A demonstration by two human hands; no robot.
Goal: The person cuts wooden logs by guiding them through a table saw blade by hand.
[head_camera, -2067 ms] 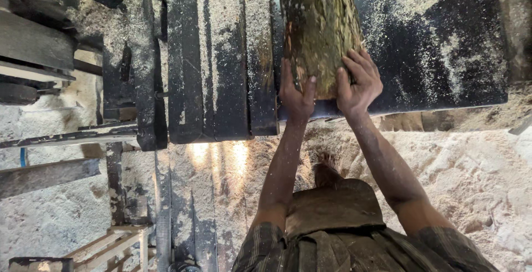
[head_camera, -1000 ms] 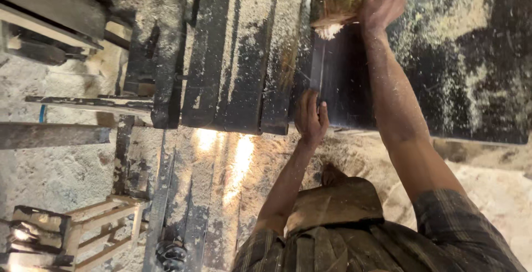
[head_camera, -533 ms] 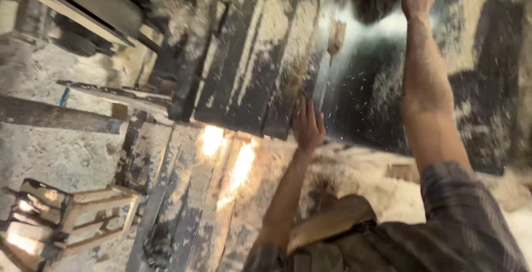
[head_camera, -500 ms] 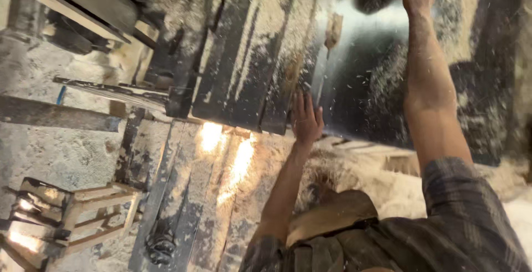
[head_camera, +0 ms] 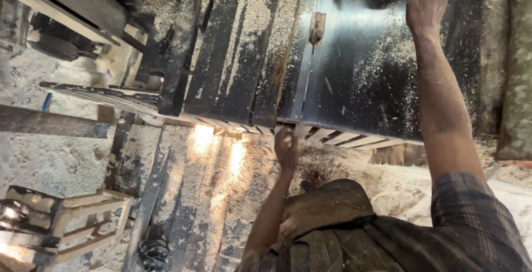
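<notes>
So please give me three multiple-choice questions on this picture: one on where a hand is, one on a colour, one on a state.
1. Where is the left hand?
A. at the near edge of the saw table
B. on the wooden stool
C. far out over the table

2. What colour is the table top?
A. white
B. black
C. red

3. How is the right hand?
A. closed on a log
B. in a pocket
C. open, fingers spread, holding nothing

Answers: 1 A, the hand sits at the front edge, by the slats. 2 B, the surface is dark under pale sawdust. 3 C, the fingers are apart above the table, with no thing in them.
</notes>
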